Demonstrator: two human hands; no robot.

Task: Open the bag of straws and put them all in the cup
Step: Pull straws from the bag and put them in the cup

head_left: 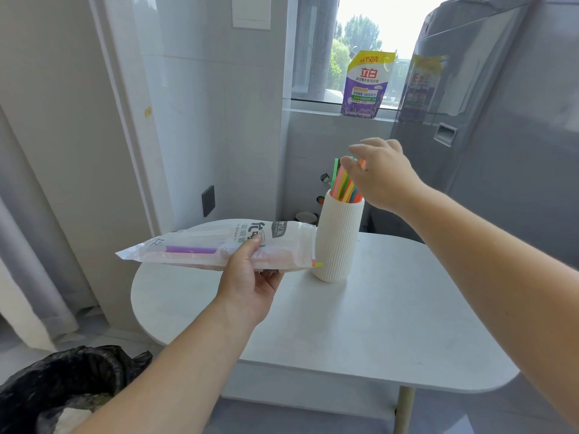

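A ribbed white cup (338, 238) stands upright on the white table (360, 333). Several coloured straws (343, 184) lean inside it, their tops sticking out. My right hand (380, 173) is over those tops, fingertips pinching an orange straw at its upper end. My left hand (250, 283) holds the clear straw bag (200, 245) level above the table's left part, its open end pointing at the cup. Inside the bag a purple straw (191, 249) shows, and a yellow and orange tip (317, 264) pokes out beside the cup.
A purple detergent pouch (366, 86) sits on the window ledge behind the cup. A grey appliance (488, 120) rises at the right. A bin lined with a black bag (62, 393) is at the lower left, below the table's edge.
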